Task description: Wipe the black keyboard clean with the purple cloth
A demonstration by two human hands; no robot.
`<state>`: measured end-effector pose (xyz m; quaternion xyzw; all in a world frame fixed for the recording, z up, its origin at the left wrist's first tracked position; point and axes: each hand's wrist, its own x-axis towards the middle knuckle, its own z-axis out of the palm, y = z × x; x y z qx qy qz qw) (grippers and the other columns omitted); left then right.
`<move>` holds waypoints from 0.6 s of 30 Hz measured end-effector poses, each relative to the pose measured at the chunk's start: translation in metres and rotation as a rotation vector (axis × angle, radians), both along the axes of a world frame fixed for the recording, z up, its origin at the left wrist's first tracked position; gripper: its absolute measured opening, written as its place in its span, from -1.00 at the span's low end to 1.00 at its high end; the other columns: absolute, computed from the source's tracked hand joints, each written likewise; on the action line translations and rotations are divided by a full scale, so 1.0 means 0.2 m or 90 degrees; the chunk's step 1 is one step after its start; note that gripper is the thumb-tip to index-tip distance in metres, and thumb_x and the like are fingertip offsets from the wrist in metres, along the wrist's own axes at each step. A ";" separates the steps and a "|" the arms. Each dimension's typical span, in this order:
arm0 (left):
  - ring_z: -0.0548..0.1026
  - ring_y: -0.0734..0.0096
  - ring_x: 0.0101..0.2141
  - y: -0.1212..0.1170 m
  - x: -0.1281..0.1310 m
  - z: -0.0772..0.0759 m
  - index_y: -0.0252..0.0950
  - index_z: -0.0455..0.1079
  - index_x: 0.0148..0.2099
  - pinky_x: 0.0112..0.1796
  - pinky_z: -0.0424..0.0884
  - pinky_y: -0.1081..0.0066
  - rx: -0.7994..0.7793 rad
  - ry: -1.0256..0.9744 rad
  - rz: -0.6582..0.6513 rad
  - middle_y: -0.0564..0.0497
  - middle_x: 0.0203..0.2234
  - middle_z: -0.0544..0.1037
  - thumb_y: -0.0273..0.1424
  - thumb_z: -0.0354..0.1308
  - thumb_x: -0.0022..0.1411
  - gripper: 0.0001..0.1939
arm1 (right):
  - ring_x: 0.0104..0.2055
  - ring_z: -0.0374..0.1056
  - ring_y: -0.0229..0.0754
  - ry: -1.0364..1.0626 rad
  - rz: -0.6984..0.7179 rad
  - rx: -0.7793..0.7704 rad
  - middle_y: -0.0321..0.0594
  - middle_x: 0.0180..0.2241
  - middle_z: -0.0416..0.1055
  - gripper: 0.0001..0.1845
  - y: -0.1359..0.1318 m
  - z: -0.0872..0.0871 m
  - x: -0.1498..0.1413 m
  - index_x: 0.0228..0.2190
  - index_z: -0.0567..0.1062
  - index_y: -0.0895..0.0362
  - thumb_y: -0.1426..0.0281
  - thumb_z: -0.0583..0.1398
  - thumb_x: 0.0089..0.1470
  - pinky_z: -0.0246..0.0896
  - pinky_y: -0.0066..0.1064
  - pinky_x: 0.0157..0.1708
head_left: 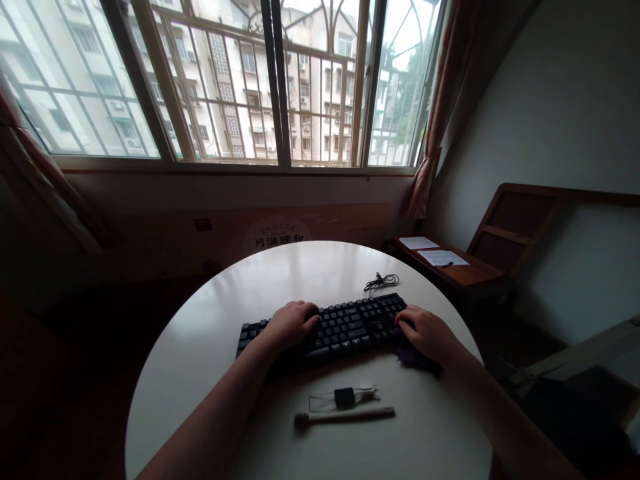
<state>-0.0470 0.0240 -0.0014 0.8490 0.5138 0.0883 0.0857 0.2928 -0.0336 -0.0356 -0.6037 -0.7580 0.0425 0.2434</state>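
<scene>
A black keyboard (345,328) lies at a slight angle on the white round table. My left hand (293,323) rests across its left part, with the fingers curled over the far side and the thumb toward the keys. At the right end, my right hand (423,328) is closed on a dark purple cloth (414,357), which hangs below the fingers onto the tabletop and touches the keyboard's end. Nearer to me lies a wire keycap puller (344,397) with a dark middle. Just below it is a toothbrush (350,416) with dark bristles pointing left.
The keyboard's coiled black cable (382,282) sits behind it on the round table (200,353). To the right, a wooden chair (480,270) holds papers (443,257) and a pen (447,265). A barred window (280,87) with curtains is ahead.
</scene>
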 end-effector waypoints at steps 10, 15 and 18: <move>0.42 0.12 0.02 0.01 0.00 0.00 -0.16 0.42 0.08 -0.03 0.36 0.25 -0.005 0.002 0.003 -0.08 -0.02 0.53 -0.11 -0.07 0.30 -0.56 | -0.24 0.42 -0.16 -0.016 -0.006 0.045 -0.21 -0.23 0.46 -0.74 0.01 -0.02 -0.02 -0.27 0.56 0.05 0.36 0.06 0.19 0.25 -0.37 -0.20; 0.42 0.14 0.01 0.00 -0.01 0.00 -0.15 0.42 0.07 -0.03 0.36 0.27 -0.005 -0.003 0.004 -0.07 -0.02 0.53 -0.11 -0.07 0.30 -0.57 | -0.25 0.42 -0.17 -0.020 0.000 0.016 -0.25 -0.23 0.48 -0.75 0.00 0.01 -0.02 -0.30 0.57 0.02 0.39 0.08 0.16 0.24 -0.38 -0.23; 0.43 0.14 0.01 0.00 -0.01 0.00 -0.15 0.42 0.07 -0.04 0.36 0.27 -0.007 -0.007 0.001 -0.07 -0.02 0.53 -0.11 -0.07 0.30 -0.57 | -0.24 0.42 -0.16 -0.013 0.005 0.004 -0.25 -0.23 0.49 -0.75 -0.01 0.02 -0.01 -0.32 0.57 0.02 0.39 0.08 0.14 0.25 -0.36 -0.21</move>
